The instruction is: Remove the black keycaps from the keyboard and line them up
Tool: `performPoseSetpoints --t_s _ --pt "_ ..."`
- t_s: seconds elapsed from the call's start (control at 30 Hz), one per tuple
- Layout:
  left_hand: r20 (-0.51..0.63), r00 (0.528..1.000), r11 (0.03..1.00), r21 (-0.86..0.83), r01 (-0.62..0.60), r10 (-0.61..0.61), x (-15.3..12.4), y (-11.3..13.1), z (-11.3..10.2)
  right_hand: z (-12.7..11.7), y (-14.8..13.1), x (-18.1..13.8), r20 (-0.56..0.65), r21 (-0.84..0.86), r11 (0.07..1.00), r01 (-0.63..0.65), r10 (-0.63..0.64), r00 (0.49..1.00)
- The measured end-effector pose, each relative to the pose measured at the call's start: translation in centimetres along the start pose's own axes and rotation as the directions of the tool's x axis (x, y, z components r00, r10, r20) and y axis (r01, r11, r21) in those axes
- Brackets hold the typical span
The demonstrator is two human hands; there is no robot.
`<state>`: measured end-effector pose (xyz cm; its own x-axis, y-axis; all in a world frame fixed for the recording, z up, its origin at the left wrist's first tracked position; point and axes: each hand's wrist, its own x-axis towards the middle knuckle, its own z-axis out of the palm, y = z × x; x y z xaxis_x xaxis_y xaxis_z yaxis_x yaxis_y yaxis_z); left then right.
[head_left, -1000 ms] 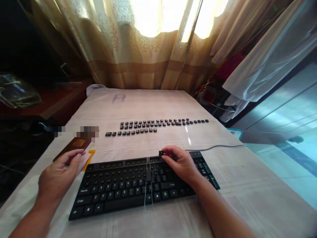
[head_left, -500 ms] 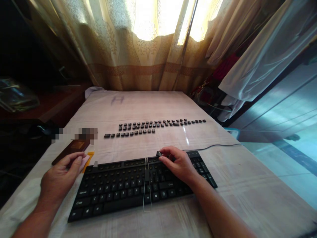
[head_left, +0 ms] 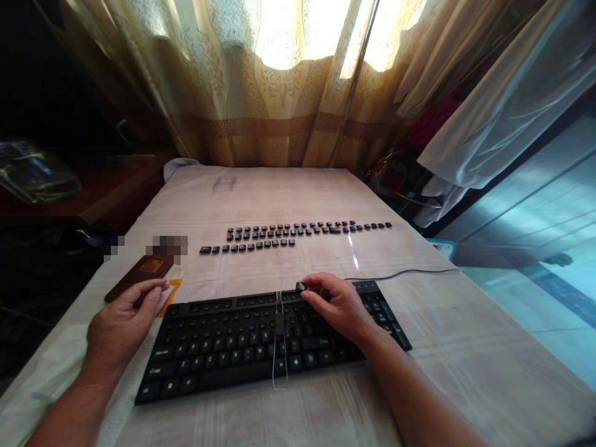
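A black keyboard (head_left: 223, 371) lies before me, its upper rows bare of keycaps and its lower rows still capped. My right hand (head_left: 333, 304) is over its right half, with a small black keycap (head_left: 301, 287) pinched between thumb and fingertips at the back edge. Across the keyboard's middle rests a wire keycap puller (head_left: 280, 324) with a black grip. At the left corner, my left hand (head_left: 123, 320) is closed on a small pale piece of cloth or tissue (head_left: 165, 297), mostly hidden by the fingers. Just behind it shows a yellow-orange strip (head_left: 173, 292).
Loose keycaps (head_left: 251, 246) stand in several rows behind the keyboard. A brown box-like object (head_left: 139, 273) lies at the left, partly under pixelation. The keyboard cable (head_left: 410, 271) runs off right over the cloth-covered table (head_left: 465, 366). A curtain (head_left: 223, 118) hangs beyond.
The whole view has shifted slightly, so the table things sit a little right and higher. Both hands keep nearly the same pose, and the keycap remains in my right fingers.
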<state>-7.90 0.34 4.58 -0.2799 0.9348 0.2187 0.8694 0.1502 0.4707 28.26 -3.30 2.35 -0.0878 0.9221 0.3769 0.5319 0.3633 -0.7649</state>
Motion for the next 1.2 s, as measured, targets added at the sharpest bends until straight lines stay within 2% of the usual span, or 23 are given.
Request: performPoseSetpoints --t_s 0.27,0.53,0.7,0.8,0.83,0.9,0.97,1.1,1.2 --pt "0.012 1.000 1.000 0.006 0.021 -0.022 -0.1 0.3 0.1 0.0 0.0 0.0 0.025 -0.029 1.000 0.007 -0.006 1.000" --pt "-0.058 0.996 0.997 0.000 -0.075 0.075 0.2 -0.8 0.8 0.1 0.2 -0.1 0.039 -0.044 0.999 0.008 -0.006 0.999" --pt "-0.121 0.979 0.986 0.020 -0.164 0.165 -0.1 -0.6 1.0 0.2 0.0 -0.1 0.056 -0.007 1.000 0.030 -0.029 0.998" --pt "-0.206 0.923 0.946 0.040 -0.323 0.324 -1.0 0.3 1.0 0.4 -0.7 -0.3 0.081 0.050 0.998 0.031 -0.035 0.996" --pt "-0.229 0.890 0.917 0.027 -0.398 0.393 -1.5 0.8 1.0 0.5 -1.0 -0.4 0.095 0.076 0.997 0.023 -0.030 0.995" --pt "-0.235 0.794 0.811 -0.036 -0.584 0.561 -2.8 2.2 1.1 0.7 -1.6 -0.6 0.127 0.132 0.991 -0.003 -0.014 0.992" --pt "-0.207 0.729 0.723 -0.115 -0.681 0.653 -4.4 3.8 1.2 1.0 -2.4 -0.8 0.167 0.182 0.983 -0.032 0.001 0.986" --pt "-0.083 0.640 0.590 -0.313 -0.745 0.764 -7.7 6.7 1.7 1.3 -3.7 -1.1 0.260 0.253 0.965 -0.066 -0.002 0.966" --pt "-0.061 0.622 0.546 -0.419 -0.726 0.780 -9.2 7.8 2.3 1.4 -4.4 -1.2 0.299 0.302 0.952 -0.044 -0.051 0.953"
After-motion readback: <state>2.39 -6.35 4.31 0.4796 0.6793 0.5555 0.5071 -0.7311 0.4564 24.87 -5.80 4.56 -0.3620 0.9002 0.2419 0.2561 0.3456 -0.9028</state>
